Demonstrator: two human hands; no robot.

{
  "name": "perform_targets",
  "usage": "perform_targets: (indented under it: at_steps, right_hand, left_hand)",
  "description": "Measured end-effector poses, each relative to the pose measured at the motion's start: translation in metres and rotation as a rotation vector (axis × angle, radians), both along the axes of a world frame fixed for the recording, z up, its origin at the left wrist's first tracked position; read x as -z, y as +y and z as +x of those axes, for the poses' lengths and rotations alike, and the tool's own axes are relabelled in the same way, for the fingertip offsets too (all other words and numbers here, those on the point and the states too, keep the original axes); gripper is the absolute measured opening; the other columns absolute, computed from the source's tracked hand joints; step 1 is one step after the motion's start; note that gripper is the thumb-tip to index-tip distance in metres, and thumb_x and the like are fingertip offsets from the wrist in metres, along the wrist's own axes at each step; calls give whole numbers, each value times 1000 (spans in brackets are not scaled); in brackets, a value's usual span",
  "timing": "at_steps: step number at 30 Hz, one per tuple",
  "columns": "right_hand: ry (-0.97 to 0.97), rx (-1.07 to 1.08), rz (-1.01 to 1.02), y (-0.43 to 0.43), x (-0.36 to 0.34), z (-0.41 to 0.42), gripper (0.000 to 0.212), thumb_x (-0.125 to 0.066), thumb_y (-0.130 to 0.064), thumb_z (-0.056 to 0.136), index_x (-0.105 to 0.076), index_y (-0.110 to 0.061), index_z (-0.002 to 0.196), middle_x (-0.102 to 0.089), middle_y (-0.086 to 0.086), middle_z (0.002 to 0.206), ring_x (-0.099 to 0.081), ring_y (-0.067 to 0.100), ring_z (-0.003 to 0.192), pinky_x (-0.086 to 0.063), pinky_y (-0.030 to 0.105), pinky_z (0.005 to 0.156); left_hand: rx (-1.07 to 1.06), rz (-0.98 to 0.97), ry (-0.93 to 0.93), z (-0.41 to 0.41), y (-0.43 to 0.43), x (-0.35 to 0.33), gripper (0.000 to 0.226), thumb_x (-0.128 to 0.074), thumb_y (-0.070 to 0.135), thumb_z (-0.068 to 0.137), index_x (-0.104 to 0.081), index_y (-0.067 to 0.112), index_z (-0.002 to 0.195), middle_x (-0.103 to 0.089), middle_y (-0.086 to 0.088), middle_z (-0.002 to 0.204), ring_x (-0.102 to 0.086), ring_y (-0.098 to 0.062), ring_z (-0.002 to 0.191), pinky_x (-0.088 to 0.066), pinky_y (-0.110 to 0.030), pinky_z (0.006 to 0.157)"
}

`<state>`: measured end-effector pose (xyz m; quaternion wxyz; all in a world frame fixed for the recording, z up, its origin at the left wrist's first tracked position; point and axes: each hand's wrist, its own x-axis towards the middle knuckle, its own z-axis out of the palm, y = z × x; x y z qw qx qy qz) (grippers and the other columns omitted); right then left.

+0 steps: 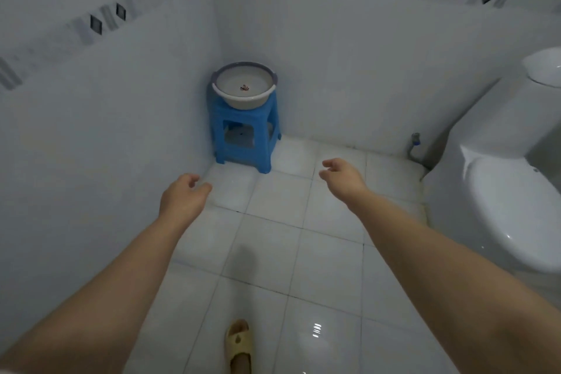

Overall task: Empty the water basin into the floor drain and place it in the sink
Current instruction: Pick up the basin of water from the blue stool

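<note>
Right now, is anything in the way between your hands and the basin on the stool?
Nothing visible. The basin sits on the blue stool in the corner, and only bare floor tiles lie between it and the left hand and right hand, both open and empty. The toilet stands off to the right.

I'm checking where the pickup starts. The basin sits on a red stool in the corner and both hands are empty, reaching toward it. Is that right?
Not quite: the stool is blue, not red, as the head view shows. The rest holds: the basin sits on it in the corner, and the left hand and right hand are empty, reaching toward it.
</note>
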<state>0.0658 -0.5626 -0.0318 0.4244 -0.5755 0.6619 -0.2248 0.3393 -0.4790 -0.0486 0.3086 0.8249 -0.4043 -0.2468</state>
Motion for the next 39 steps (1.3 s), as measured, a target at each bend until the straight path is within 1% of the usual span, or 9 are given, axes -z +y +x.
perform_targets:
  at_steps: [2, 5, 8, 12, 19, 24, 30, 36, 39]
  right_hand:
    - [8, 40, 6, -16, 5, 13, 38, -51, -17, 89, -51, -10, 126, -55, 14, 129, -52, 27, 114, -38, 29, 91]
    - [22, 78, 8, -43, 7, 38, 39, -52, -15, 88, -52, -9, 126, -55, 15, 129, -52, 28, 116, -40, 32, 98]
    - [7, 103, 10, -67, 4, 60, 39, -52, -15, 87, -52, -9, 126, -55, 16, 130, -52, 29, 117, -40, 36, 102]
    - [4, 131, -9, -101, 6, 90, 39, -52, -15, 87, -52, -10, 126, -56, 16, 128, -52, 29, 115, -41, 35, 100]
    - [0, 157, 16, -151, 13, 109, 38, -51, -16, 88, -51, -10, 126, -56, 15, 128, -53, 28, 113, -41, 32, 95]
    - [14, 157, 22, -209, 22, 115, 37, -52, -15, 88, -52, -9, 125, -57, 15, 126, -55, 27, 109, -38, 26, 86]
    - [18, 107, 24, -289, 31, 127, 37, -52, -14, 88, -53, -9, 124, -56, 15, 127, -53, 28, 113, -38, 26, 89]
    - [11, 58, 44, -365, 37, 123, 38, -52, -13, 88, -52, -7, 125, -56, 16, 128, -52, 28, 113, -39, 29, 92]
    - [21, 60, 41, -407, 38, 121, 38, -52, -13, 87, -52, -7, 125, -55, 16, 129, -51, 30, 116, -39, 33, 99]
  left_hand:
    - [35, 7, 13, 15, -22, 3, 45, -57, 29, 84, -53, 9, 124, -55, -15, 130, -52, -30, 117, -38, -32, 94]
    - [70, 1, 23, 45, -56, 1, 44, -57, 29, 84, -54, 10, 123, -56, -13, 129, -53, -28, 115, -37, -28, 88]
    - [90, -13, 31, 71, -86, -3, 45, -57, 31, 85, -53, 10, 125, -56, -13, 131, -53, -27, 115, -36, -28, 88]
    - [120, -14, 29, 98, -128, -4, 46, -57, 32, 85, -52, 9, 125, -55, -13, 130, -52, -28, 116, -37, -30, 94]
    - [125, 17, 76, 110, -183, 2, 44, -57, 30, 85, -54, 8, 123, -58, -14, 127, -53, -29, 115, -39, -32, 95]
    - [107, 17, 72, 116, -233, 6, 39, -57, 27, 85, -57, 7, 119, -61, -14, 123, -55, -29, 112, -40, -34, 96]
    - [78, 32, 25, 125, -300, 7, 29, -56, 26, 86, -63, 7, 106, -65, -16, 113, -57, -31, 105, -41, -33, 89]
    - [40, 45, 15, 125, -371, 6, 33, -56, 25, 86, -60, 3, 111, -62, -20, 118, -55, -34, 108, -40, -35, 93]
    - [5, 53, 14, 126, -409, 6, 36, -55, 27, 86, -58, 5, 115, -61, -19, 119, -55, -33, 107, -39, -34, 91]
